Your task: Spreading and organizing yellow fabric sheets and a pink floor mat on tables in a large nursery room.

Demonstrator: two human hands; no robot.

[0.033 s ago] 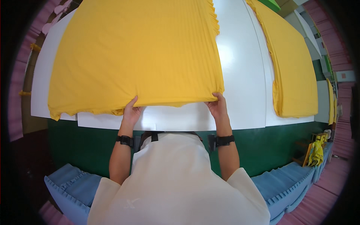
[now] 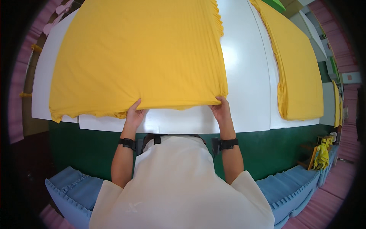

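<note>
Edge-holding looks the step here: left hand (image 2: 133,116) at eleven o'clock, right hand (image 2: 222,110) at one, both grips clamped on the broad yellow fabric sheet (image 2: 141,53) toward eleven on the glossy white bench (image 2: 246,84), the next move likely wanting even tension.

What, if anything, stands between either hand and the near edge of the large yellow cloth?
Nothing visible does. The left hand and right hand both pinch the near edge of the large yellow cloth, thumbs on top, over the white surface.
</note>
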